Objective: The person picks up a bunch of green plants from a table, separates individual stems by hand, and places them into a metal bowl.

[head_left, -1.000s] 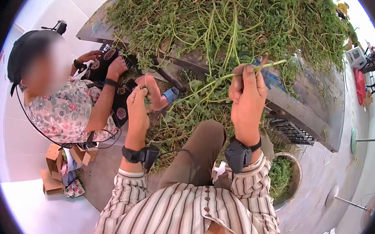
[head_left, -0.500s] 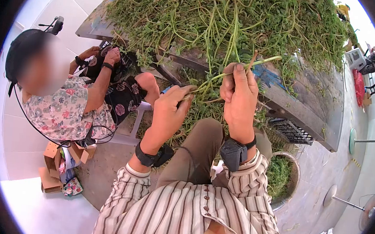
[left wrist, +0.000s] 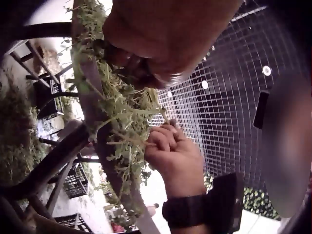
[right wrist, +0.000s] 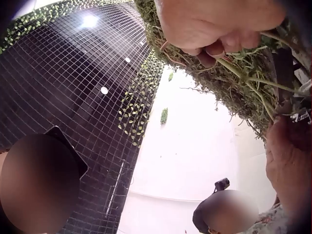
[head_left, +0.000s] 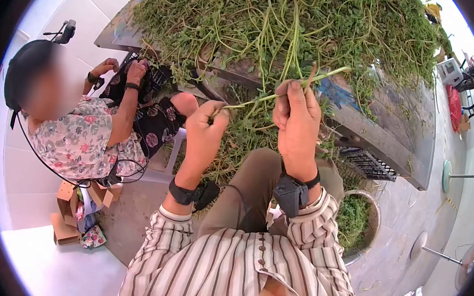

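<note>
My right hand [head_left: 298, 122] pinches a green plant stem [head_left: 330, 75] between thumb and fingers, and a short brown stem [head_left: 312, 72] sticks up beside it. To its left, my left hand [head_left: 205, 132] has its fingers curled round the thinner length of stem [head_left: 251, 101], which stretches between both hands. Leafy side shoots [head_left: 269, 114] hang below this stretch. In the right wrist view, the forked stem [right wrist: 253, 85] runs from the right hand [right wrist: 219, 24] down to the left hand [right wrist: 287, 165].
A large heap of green stems [head_left: 312, 21] covers the table [head_left: 392, 131] ahead. Beneath it stands a black crate [head_left: 370, 164]. A round tub [head_left: 376, 218] of greens is at my right. Another person [head_left: 84, 132] sits at the left, near cardboard boxes [head_left: 66, 229].
My left hand has let go of a small piece, moved right and up to the stem, and taken hold of it. My right hand has shifted slightly left, still holding the stem.
</note>
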`<state>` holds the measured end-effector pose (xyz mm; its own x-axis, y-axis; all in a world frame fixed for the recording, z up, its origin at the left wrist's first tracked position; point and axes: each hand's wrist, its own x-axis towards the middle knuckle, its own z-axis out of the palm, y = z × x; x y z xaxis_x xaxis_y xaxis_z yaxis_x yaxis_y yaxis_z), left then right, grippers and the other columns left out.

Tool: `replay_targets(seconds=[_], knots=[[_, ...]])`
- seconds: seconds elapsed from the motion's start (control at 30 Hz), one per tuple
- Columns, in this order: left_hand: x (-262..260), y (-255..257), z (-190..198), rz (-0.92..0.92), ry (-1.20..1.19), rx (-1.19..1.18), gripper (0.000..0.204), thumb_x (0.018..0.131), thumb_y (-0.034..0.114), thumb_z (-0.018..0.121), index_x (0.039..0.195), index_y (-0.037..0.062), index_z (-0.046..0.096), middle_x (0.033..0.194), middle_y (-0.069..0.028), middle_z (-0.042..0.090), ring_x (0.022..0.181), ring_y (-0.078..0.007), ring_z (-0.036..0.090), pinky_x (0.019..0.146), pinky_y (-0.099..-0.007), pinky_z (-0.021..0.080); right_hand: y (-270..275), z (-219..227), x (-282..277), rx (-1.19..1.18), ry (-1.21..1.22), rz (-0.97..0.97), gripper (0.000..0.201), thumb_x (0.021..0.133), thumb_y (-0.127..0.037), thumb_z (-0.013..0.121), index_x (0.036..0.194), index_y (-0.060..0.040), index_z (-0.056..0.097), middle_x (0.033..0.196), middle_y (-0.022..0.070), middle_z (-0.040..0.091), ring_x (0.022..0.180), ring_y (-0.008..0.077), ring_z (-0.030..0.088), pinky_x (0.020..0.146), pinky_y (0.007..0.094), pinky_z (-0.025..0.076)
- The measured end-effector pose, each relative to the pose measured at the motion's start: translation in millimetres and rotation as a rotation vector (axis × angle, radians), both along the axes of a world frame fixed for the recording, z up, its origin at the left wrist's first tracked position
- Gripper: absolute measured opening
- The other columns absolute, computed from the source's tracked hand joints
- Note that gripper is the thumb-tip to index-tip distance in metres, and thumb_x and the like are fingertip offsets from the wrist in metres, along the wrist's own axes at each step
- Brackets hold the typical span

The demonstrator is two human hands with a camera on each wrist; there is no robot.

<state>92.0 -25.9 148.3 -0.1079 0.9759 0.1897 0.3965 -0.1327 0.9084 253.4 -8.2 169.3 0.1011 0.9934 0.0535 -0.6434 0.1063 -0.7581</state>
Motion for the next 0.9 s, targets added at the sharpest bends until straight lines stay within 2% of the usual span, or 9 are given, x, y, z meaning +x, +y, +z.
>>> replay_targets(seconds=[0.07, 0.1, 0.2, 0.33, 0.53, 0.6, 0.7, 0.8, 0.9], knots=[[-10, 7, -8, 0.121, -0.383, -0.189, 0.012, 0.083, 0.008, 0.048, 0.083, 0.0003, 0.058, 0.071, -0.0041, 0.057, 0.059, -0.0069, 0.053, 0.050, -0.0177, 0.039, 0, 1, 1, 0.008, -0.026, -0.023, 0.023, 0.094, -0.025, 0.049, 0.085, -0.0048, 0.055, 0.057, -0.0041, 0.040, 0.046, 0.0025, 0.029, 0.040, 0.0191, 0.021], [-20, 13, -8, 0.107, -0.481, -0.158, 0.014, 0.082, 0.011, 0.048, 0.084, 0.0053, 0.061, 0.065, 0.0026, 0.051, 0.052, -0.0022, 0.042, 0.044, -0.0176, 0.029, 2, 4, 6, 0.004, 0.026, -0.081, 0.023, 0.094, -0.025, 0.049, 0.084, -0.0046, 0.054, 0.057, -0.0037, 0.040, 0.045, 0.0028, 0.029, 0.040, 0.0191, 0.021], [-38, 6, -4, 0.254, -0.734, -0.149, 0.013, 0.083, 0.011, 0.046, 0.085, 0.0059, 0.058, 0.068, 0.0021, 0.051, 0.051, -0.0032, 0.042, 0.042, -0.0166, 0.027, 7, 11, 21, -0.015, 0.129, -0.175, 0.024, 0.094, -0.025, 0.049, 0.083, -0.0044, 0.053, 0.057, -0.0031, 0.040, 0.044, 0.0038, 0.029, 0.039, 0.0193, 0.022], [-28, -3, 10, 0.170, -0.775, -0.172, 0.009, 0.087, 0.014, 0.044, 0.084, 0.0090, 0.051, 0.072, 0.0021, 0.049, 0.048, -0.0035, 0.037, 0.041, -0.0170, 0.026, 7, 7, 19, -0.016, 0.107, -0.156, 0.024, 0.094, -0.025, 0.048, 0.083, -0.0048, 0.054, 0.058, -0.0033, 0.041, 0.044, 0.0039, 0.030, 0.040, 0.0202, 0.023], [-7, 0, 11, -0.081, -0.420, -0.322, 0.012, 0.087, 0.018, 0.048, 0.080, 0.0088, 0.048, 0.070, 0.0035, 0.047, 0.056, -0.0034, 0.038, 0.047, -0.0175, 0.027, 7, 2, 13, 0.013, 0.111, -0.092, 0.021, 0.094, -0.024, 0.047, 0.087, -0.0051, 0.053, 0.060, -0.0015, 0.041, 0.045, 0.0052, 0.031, 0.041, 0.0201, 0.025], [2, 6, 1, -0.099, -0.317, -0.255, 0.013, 0.085, 0.016, 0.053, 0.092, 0.0052, 0.055, 0.077, 0.0034, 0.052, 0.061, -0.0024, 0.041, 0.052, -0.0166, 0.031, 6, 0, 13, -0.010, 0.137, -0.042, 0.023, 0.094, -0.027, 0.048, 0.086, -0.0054, 0.053, 0.059, -0.0031, 0.042, 0.044, 0.0047, 0.032, 0.040, 0.0203, 0.024], [15, 5, 1, -0.284, -0.188, -0.102, 0.038, 0.085, 0.022, 0.063, 0.113, -0.0025, 0.056, 0.084, 0.0012, 0.058, 0.074, -0.0041, 0.048, 0.063, -0.0203, 0.039, 5, 3, 11, -0.014, 0.145, -0.034, 0.024, 0.094, -0.027, 0.048, 0.085, -0.0053, 0.053, 0.058, -0.0029, 0.042, 0.044, 0.0042, 0.032, 0.040, 0.0201, 0.024], [15, 5, 0, -0.389, -0.180, -0.183, 0.026, 0.087, 0.019, 0.060, 0.104, -0.0009, 0.062, 0.080, 0.0025, 0.057, 0.070, -0.0040, 0.045, 0.060, -0.0203, 0.038, 4, 4, 12, -0.004, 0.162, -0.009, 0.024, 0.094, -0.027, 0.048, 0.084, -0.0053, 0.053, 0.057, -0.0029, 0.042, 0.044, 0.0041, 0.031, 0.040, 0.0199, 0.024], [17, 2, 4, -0.342, -0.155, -0.162, 0.019, 0.088, 0.014, 0.056, 0.097, -0.0004, 0.064, 0.074, 0.0030, 0.056, 0.065, -0.0045, 0.043, 0.057, -0.0215, 0.037, 4, 3, 13, 0.009, 0.150, -0.009, 0.024, 0.094, -0.027, 0.049, 0.084, -0.0051, 0.053, 0.057, -0.0032, 0.042, 0.044, 0.0039, 0.032, 0.040, 0.0198, 0.024]])
